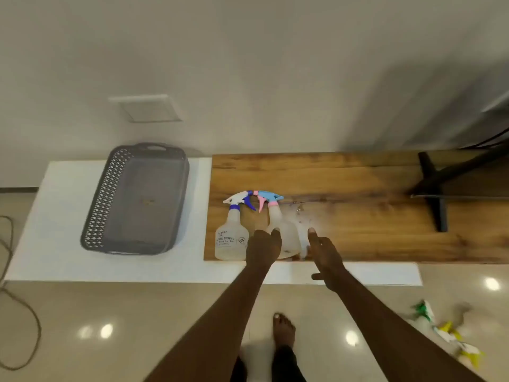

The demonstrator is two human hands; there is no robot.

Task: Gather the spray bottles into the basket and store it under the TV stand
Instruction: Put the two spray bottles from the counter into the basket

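Reaching for the pink-and-blue spray bottle (283,230) on the wooden stand top (358,216).

My left hand (263,248) and right hand (326,257) flank it, fingers relaxed, holding nothing; I should wrap its body firmly, then carry it left into the empty grey basket (137,199).

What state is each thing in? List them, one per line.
Basket: empty, on the white surface.
Blue-trigger spray bottle: lying flat on the wooden top, not held.
Pink-and-blue-trigger spray bottle: lying flat on the wooden top, between the hands.
Left hand: open, reaching, holding nothing.
Right hand: open, fingers straight, holding nothing.
Bottles on the floor: lying down, blurred.
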